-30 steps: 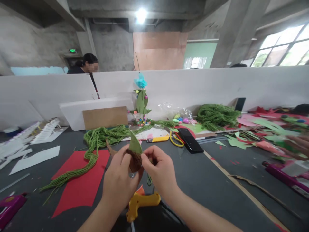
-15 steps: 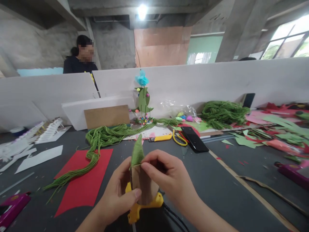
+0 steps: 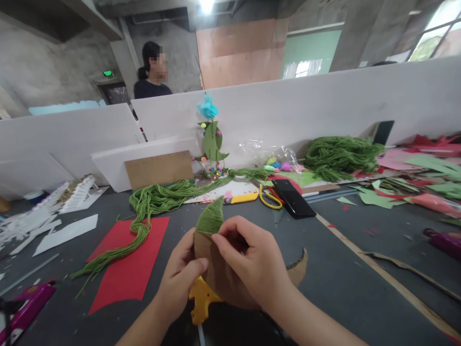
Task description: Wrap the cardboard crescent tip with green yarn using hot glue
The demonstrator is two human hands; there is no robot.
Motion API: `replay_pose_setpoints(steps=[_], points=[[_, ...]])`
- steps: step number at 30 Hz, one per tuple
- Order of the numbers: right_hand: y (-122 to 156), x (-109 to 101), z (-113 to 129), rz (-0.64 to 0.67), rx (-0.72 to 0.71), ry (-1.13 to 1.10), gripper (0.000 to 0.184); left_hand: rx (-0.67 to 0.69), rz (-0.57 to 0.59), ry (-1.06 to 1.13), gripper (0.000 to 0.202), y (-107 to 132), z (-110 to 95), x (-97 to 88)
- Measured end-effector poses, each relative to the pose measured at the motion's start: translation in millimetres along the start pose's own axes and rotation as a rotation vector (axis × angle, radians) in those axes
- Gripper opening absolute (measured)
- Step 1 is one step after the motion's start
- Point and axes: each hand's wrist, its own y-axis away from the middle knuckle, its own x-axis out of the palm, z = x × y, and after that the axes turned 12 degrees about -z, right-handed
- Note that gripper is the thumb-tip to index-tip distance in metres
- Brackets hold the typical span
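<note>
A brown cardboard crescent point(image 3: 230, 283) is up in front of me, its upper tip wrapped in green yarn point(image 3: 212, 217). My left hand point(image 3: 183, 274) grips its left edge, thumb across the front and fingers behind. At the lower border of the wrapping, my right hand point(image 3: 252, 259) pinches the yarn between thumb and forefinger; the strand itself is too fine to make out. The crescent's other tip shows to the right, past my right wrist. Beneath the work lies a yellow glue gun point(image 3: 201, 300), partly covered by the cardboard.
Red paper point(image 3: 133, 259) lies at left under a long yarn bundle point(image 3: 162, 197). Beyond my hands are a yellow cutter point(image 3: 244, 197), scissors point(image 3: 270, 197) and a phone point(image 3: 293, 198). A decorated green crescent point(image 3: 213, 142) stands at the partition point(image 3: 270, 110). A person point(image 3: 153, 72) is behind it.
The cardboard has turned from nearly edge-on to a broader face, so its curve and second tip now show. My hands keep their hold. The view has shifted slightly.
</note>
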Motion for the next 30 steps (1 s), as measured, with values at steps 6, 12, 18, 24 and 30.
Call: replay_pose_setpoints(steps=[6, 12, 18, 24, 30], points=[[-5.5, -1.6, -5.3, -0.077, 0.033, 0.081, 0.012, 0.096, -0.139, -0.128, 0.03, -0.7, -0.3, 9.1], [-21.8, -6.3, -11.8, 0.109, 0.198, -0.065, 0.011, 0.194, -0.123, -0.258, 0.024, 3.9, -8.2, 11.9], [-26.6, -4.8, -15.6, 0.167, 0.257, -0.159, 0.015, 0.151, -0.236, -0.252, 0.017, -1.6, -16.8, -3.0], [-25.4, 0.9, -17.4, 0.149, 0.212, -0.067, 0.015, -0.154, -0.244, 0.016, 0.016, -10.6, -18.8, -9.3], [-25.5, 2.6, -22.2, 0.125, 0.165, 0.026, 0.016, -0.229, -0.195, 0.121, 0.014, -15.0, -19.9, -7.1]])
